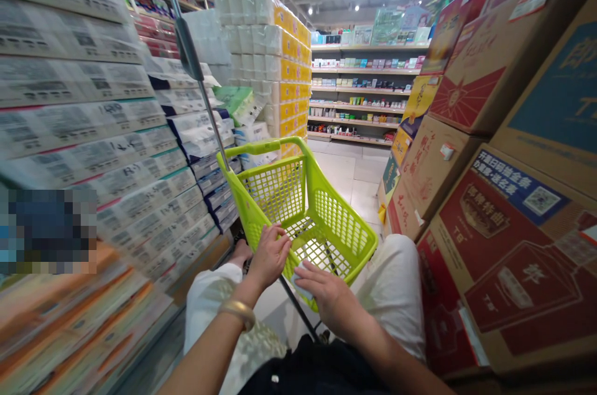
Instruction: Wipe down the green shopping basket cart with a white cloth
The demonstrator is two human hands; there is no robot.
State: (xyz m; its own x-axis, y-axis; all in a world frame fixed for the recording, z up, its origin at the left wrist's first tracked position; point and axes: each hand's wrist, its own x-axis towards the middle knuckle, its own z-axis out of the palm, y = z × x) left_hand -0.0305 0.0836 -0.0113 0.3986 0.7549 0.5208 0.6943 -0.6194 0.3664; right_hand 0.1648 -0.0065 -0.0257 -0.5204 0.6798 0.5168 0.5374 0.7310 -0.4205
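A lime-green plastic shopping basket with a mesh body sits on a cart frame in front of me. My left hand, with a gold bangle on the wrist, curls over the basket's near rim. My right hand rests on the near edge a little lower, and a small white item shows under its fingers. I cannot tell what that item is. The basket holds nothing that I can see.
Stacked packs of tissue wall the aisle on the left, and a tall grey cart pole rises there. Large printed cartons are piled on the right. Shelves of boxed goods stand ahead beyond a tiled floor.
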